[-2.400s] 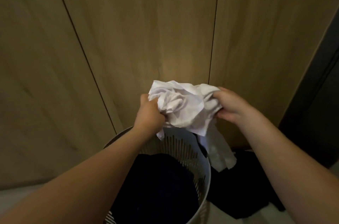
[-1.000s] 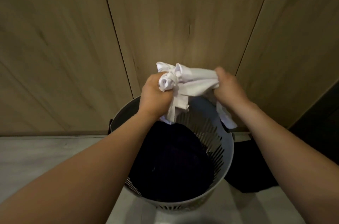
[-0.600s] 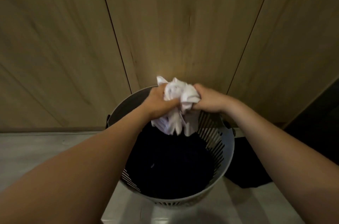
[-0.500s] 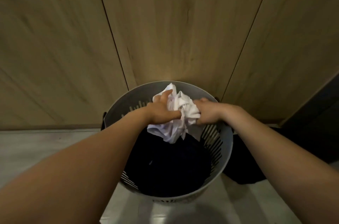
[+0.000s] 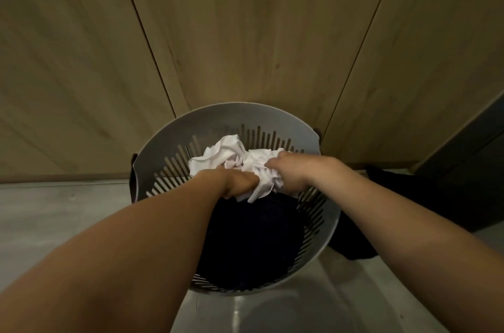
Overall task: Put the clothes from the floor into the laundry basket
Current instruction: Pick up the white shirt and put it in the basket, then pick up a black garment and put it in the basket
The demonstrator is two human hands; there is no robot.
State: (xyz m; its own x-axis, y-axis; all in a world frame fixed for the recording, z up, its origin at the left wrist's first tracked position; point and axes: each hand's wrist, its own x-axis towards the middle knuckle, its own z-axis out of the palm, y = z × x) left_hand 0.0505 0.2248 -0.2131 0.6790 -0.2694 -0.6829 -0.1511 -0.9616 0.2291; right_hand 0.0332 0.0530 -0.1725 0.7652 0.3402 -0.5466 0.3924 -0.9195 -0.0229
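Note:
A round grey slatted laundry basket [image 5: 218, 121] stands on the floor against the wooden wall. Dark clothes [image 5: 253, 240] fill its lower part. Inside the basket's mouth, a crumpled white garment [image 5: 231, 154] is bunched between my hands. My left hand [image 5: 240, 182] grips its near left side with fingers closed. My right hand [image 5: 289, 171] grips its right side, knuckles up. The lower edge of the white garment hangs just above the dark clothes.
A dark garment [image 5: 387, 212] lies on the grey floor [image 5: 54, 218] to the right of the basket. Wooden panels [image 5: 245, 32] rise directly behind the basket. A dark door or cabinet edge [image 5: 469, 147] stands at the far right.
Both hands have lowered the white garment from above the rim down into the basket's mouth and bunched it tighter. My view has tilted further down.

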